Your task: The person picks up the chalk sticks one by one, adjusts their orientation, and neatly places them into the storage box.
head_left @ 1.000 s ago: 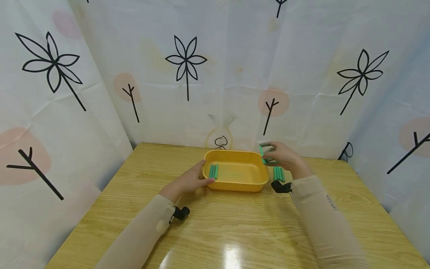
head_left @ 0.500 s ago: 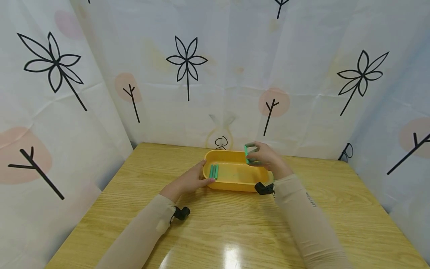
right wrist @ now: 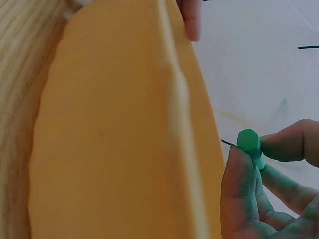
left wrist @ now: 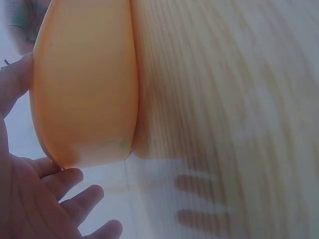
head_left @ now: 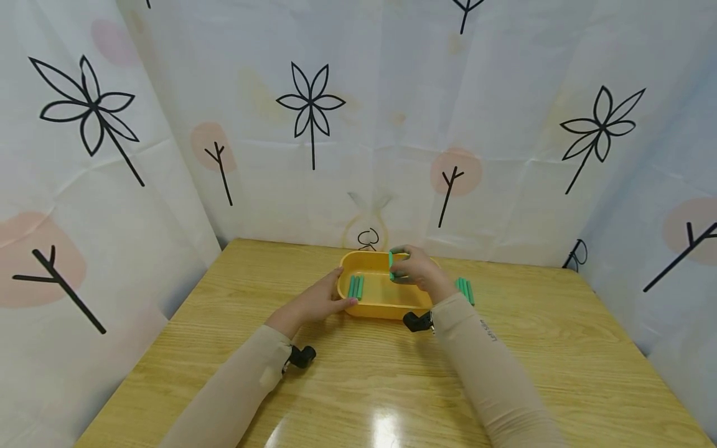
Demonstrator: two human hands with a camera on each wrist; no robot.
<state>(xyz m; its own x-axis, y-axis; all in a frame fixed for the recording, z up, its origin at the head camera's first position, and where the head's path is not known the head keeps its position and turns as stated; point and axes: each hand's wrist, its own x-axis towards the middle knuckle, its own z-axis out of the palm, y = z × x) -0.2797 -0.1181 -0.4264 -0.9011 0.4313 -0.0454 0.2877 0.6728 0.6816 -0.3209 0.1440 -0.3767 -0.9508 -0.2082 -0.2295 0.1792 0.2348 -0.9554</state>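
In the head view my left hand (head_left: 312,301) holds the left end of a yellow plastic basin (head_left: 386,309), thumb at the near rim and fingers at the end wall. My right hand (head_left: 419,272) is over the basin's right half, pinching a green chalk stick (head_left: 391,266) upright between thumb and fingers. The right wrist view shows the end of this chalk stick (right wrist: 248,140) and green dust on the fingers (right wrist: 238,184). Green chalk sticks (head_left: 355,287) lie side by side inside the basin's left end.
More green chalk sticks (head_left: 465,291) lie on the wooden table (head_left: 358,373) just right of the basin, partly behind the right forearm. A patterned white curtain (head_left: 381,124) stands behind the table's back edge. A black cable (head_left: 575,255) is near the back right corner.
My right hand has carried the chalk stick leftward, from the basin's right edge to over its inside. The left hand stays on the basin, which has not moved.
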